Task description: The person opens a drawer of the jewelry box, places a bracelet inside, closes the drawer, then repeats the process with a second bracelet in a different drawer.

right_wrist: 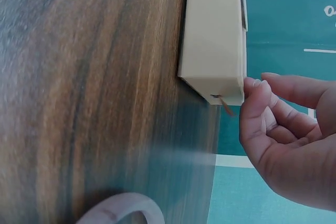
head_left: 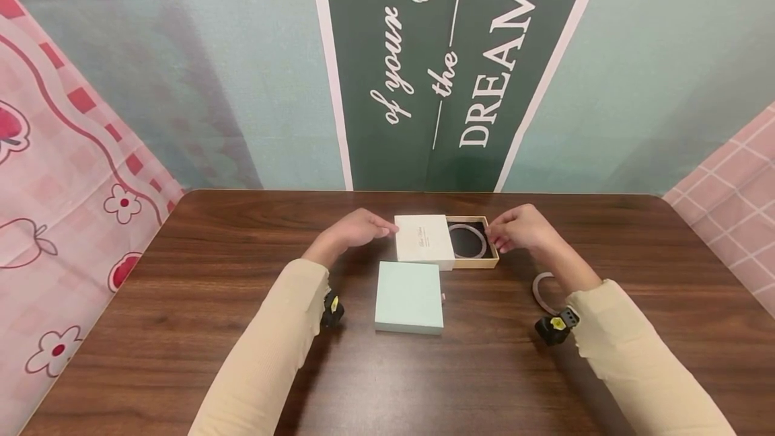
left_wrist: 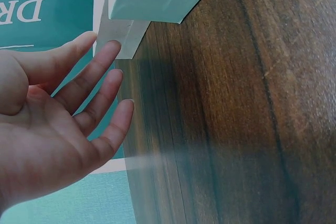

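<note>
A white box sleeve (head_left: 420, 237) with small print lies near the back of the table, its drawer (head_left: 475, 263) pulled partly out to the right. On the drawer's black lining lies a pale bangle (head_left: 482, 239). My left hand (head_left: 357, 229) touches the sleeve's left end with its fingertips; in the left wrist view its fingers are relaxed and slightly bent. At the drawer's right end is my right hand (head_left: 522, 229), fingers loosely bent, a fingertip against the edge. A brown ribbon tab (right_wrist: 227, 107) sticks out of that end.
A mint-green box (head_left: 409, 296) lies in front of the white one, with a small tab on its right side. A second pale bangle (head_left: 541, 295) rests on the wooden table (head_left: 472, 382), partly hidden under my right forearm. A printed cloth wall (head_left: 290, 86) rises behind the table.
</note>
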`<state>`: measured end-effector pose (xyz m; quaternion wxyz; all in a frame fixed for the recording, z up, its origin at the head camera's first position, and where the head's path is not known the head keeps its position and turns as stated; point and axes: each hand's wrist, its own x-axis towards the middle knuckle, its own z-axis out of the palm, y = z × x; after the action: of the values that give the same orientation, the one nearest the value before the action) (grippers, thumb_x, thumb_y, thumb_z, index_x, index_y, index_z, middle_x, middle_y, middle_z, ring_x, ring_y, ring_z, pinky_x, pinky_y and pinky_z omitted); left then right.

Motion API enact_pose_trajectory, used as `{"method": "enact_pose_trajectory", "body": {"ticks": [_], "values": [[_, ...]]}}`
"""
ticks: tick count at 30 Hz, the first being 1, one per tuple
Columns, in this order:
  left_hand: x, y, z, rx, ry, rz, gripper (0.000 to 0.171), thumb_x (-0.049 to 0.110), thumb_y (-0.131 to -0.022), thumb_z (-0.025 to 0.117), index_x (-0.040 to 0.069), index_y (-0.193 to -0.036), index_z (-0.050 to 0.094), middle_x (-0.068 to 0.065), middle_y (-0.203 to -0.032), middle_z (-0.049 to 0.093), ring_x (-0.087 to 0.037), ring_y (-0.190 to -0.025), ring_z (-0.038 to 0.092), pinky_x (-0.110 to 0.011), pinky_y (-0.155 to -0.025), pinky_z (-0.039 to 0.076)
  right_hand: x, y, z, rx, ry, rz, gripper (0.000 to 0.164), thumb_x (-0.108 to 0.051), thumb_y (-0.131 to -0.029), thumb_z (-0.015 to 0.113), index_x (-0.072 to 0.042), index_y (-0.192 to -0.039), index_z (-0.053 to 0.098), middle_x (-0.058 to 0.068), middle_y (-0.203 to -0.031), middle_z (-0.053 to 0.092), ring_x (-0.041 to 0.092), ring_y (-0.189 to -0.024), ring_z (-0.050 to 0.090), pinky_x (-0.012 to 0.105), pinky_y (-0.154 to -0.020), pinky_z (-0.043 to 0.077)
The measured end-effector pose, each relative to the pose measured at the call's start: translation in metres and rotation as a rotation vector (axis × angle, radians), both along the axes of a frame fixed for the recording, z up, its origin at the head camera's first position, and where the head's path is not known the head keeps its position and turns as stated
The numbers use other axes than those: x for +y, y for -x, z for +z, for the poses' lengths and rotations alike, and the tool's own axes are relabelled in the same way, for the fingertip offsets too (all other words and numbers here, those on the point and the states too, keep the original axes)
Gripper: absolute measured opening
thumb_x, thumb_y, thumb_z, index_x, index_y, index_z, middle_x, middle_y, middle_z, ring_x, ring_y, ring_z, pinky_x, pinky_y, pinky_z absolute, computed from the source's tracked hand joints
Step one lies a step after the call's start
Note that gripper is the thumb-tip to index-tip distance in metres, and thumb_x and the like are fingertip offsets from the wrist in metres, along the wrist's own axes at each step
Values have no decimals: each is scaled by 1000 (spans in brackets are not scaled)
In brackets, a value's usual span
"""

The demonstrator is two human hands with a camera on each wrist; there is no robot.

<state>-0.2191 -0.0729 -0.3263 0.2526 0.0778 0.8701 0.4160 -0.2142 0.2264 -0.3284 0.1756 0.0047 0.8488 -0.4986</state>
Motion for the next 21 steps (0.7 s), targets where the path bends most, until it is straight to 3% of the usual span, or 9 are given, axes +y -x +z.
{"method": "enact_pose_trajectory", "body": {"ticks": [21], "values": [[-4,-5,-6,27,-3,-8,26,12,-93,52,10,-115,65,-6,-118,60,-22,-117,49,-41,-99,35,21,-8,2,24,15,1,31,-4,-90,52,21,-108,50,11,-76,63,13,-60,58,29,-59,52]]}}
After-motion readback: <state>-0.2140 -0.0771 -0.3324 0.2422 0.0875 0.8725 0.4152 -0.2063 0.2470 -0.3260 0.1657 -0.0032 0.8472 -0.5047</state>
